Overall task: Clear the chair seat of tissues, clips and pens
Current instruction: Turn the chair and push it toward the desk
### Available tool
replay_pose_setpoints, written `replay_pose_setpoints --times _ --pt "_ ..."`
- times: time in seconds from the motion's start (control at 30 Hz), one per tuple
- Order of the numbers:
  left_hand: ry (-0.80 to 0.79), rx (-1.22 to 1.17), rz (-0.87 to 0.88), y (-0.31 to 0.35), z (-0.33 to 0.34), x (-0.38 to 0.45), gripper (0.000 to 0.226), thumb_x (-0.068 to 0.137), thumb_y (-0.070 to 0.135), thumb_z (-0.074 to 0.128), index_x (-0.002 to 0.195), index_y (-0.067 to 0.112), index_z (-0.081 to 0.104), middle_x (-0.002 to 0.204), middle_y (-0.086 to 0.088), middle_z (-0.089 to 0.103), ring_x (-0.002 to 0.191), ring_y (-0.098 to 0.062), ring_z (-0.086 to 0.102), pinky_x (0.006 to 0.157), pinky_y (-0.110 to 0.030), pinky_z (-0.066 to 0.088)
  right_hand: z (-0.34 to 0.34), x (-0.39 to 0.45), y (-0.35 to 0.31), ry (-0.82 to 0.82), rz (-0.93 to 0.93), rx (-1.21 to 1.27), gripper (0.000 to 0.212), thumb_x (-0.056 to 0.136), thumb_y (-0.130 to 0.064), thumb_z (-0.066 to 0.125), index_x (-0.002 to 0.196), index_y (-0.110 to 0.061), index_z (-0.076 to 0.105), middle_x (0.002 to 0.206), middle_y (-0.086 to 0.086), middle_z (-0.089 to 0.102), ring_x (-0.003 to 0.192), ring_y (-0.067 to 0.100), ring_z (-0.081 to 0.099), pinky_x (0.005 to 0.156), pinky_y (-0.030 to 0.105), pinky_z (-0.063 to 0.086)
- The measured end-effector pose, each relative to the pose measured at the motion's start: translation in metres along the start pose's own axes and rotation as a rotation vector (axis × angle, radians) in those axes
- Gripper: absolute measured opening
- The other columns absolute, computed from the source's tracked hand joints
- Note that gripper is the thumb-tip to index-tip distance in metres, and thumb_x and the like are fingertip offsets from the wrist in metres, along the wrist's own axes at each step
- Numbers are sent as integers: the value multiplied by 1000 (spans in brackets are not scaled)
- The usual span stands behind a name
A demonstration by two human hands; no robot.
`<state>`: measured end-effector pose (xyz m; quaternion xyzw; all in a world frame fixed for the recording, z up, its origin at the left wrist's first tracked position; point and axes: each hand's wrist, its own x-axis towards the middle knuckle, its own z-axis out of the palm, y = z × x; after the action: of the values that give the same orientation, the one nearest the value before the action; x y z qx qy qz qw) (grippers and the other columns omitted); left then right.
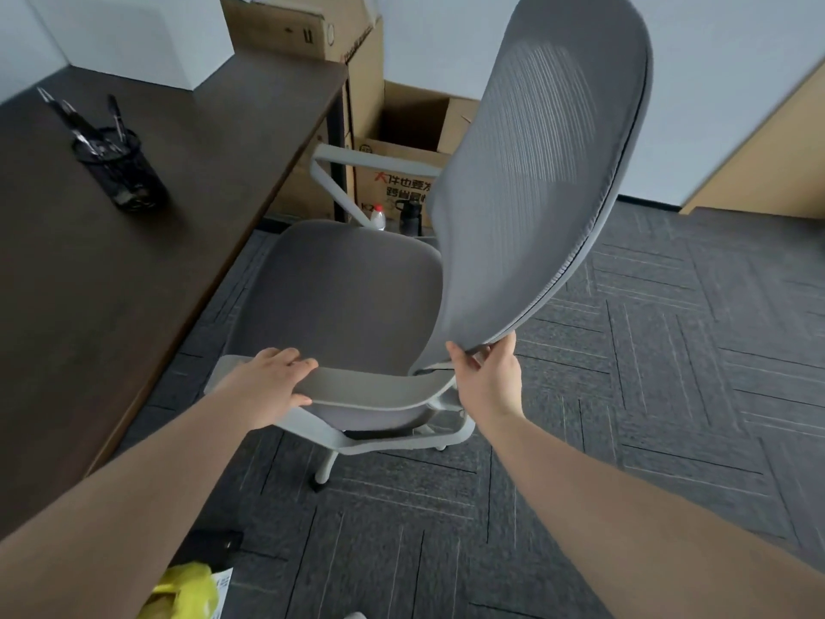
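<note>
Chair seat [348, 288] bare, beside tabletop [134, 270]; no tissues, clips, pens left on it. Left hand [268, 386] fingers clamped on armrest [370, 388]; right hand [489, 382] fingers pinching backrest [535, 172] edge. Chair likely light, rolls easily; rigid armrest and frame safest holds, mesh flexes.

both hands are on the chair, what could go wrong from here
1. The left hand grips the near armrest and the right hand holds the backrest edge; on castors, the chair may roll or swivel into the desk.
2. The far armrest sits close to the cardboard box and floor bottles; a turn might knock them.
</note>
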<state>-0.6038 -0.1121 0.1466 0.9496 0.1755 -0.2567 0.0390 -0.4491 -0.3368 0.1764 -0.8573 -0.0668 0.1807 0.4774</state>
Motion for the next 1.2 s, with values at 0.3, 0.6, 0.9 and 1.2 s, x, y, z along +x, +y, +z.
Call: replay_pose_setpoints --times 0.3,0.6,0.9,1.2 --pt "-8 11 -15 -33 15 -25 60 97 42 40 149 23 18 150 -2 30 139 -25 29 110 -42 37 16 -29 -8 -96 -28 -95 45 85 -27 70 114 -11 40 96 -4 56 66 -7 47 52 6 34" --pt "-7 -12 -22 -57 21 -33 59 98 39 40 150 22 17 153 -2 26 143 -25 23 115 -40 31 42 -51 -16 -63 -15 -56 55 86 -27 69 124 -6 37 95 -2 55 82 15 53 72 26 42" --pt "-21 -3 -9 -56 17 -32 62 97 41 42 150 21 17 152 -4 28 140 -26 28 115 -39 32 40 -54 -20 -52 4 -101 56 86 -31 68 126 -6 36 112 9 59 84 17 51 71 27 42" --pt "-33 -3 -24 -40 1 -35 61 97 44 39 150 26 15 152 -3 26 139 -27 29 108 -44 40 26 -52 -15 -103 -23 -219 54 85 -34 69 125 -11 40 118 5 62 105 24 62 74 28 46"
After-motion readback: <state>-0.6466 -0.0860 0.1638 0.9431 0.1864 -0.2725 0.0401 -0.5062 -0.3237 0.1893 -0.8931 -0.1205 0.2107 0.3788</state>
